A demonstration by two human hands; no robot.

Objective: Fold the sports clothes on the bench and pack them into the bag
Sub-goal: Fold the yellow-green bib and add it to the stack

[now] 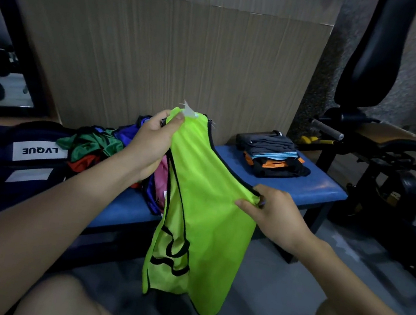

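Observation:
A neon yellow-green training vest with black trim hangs in the air in front of the blue bench. My left hand pinches its upper corner near a white label. My right hand pinches the other shoulder strap, lower and to the right. A heap of unfolded clothes in green, red, purple and pink lies on the bench behind my left hand. A stack of folded clothes sits at the bench's right end. The dark blue bag with a white label rests at the left.
A black weight bench and gym machine stand to the right of the bench. A wood-panel wall rises behind it. My knees show at the bottom edge, over grey floor.

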